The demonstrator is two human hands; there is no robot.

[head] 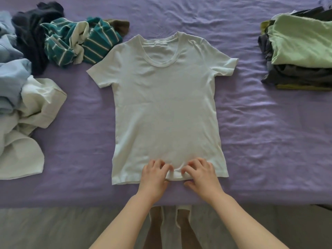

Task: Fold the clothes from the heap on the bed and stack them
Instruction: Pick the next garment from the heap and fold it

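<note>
Head view looks down on a bed [260,126] covered with a purple sheet, with a white T-shirt [165,108] spread flat in the middle, neckline at the far end and hem at the near end. Both hands are at the middle of the hem, close together but not touching each other. The left hand [155,175] has its fingers bent, the fingertips pressing down into the cloth just above the hem edge, with the thumb lying at the near side by the edge. The right hand [201,174] is posed much the same, fingers curled with the tips digging into the fabric, thumb on the sheet just below the hem. Between the two hands the cloth is bunched into a small ridge of wrinkles. Whether either thumb goes under the hem to pinch it cannot be told from this angle. The rest of the shirt lies smooth, both short sleeves stretched outward.

At the far left and left edge sits the heap of unfolded clothes [27,78]: a teal striped garment [80,42], dark pieces, pale blue cloth and a crumpled white piece, all well apart from the shirt. At the far right stands a stack of folded clothes [298,56] with a light green garment [303,42] on top.
</note>
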